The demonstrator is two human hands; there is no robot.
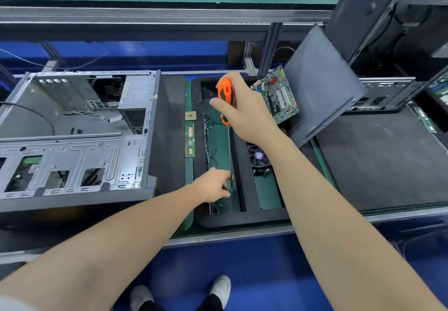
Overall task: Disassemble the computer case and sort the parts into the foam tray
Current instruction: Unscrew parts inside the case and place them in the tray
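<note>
Right hand (242, 109) gripped the screwdriver (225, 96) upright over the foam tray (242, 218); left hand (213, 186) apparently pinched its tip, steadying it

**Fig.** Wearer's body, head-cam view.
(a) L hand (213, 186) & (b) R hand (244, 107): both bare; forearms uncovered along their whole visible length.
(c) Sleeve (9, 304): pale grey-white fabric patch at bottom-L corner, approx. upper-arm level; too blurred to tell type.
(d) L shoe (141, 296): light grey, rounded toe, smooth plain upper.
(e) R shoe (221, 286): same type, whiter in the light, w/ a low-cut opening.
(f) Trouser legs (214, 304): black, meeting the top of each shoe; only the lowest part is in frame.
</note>
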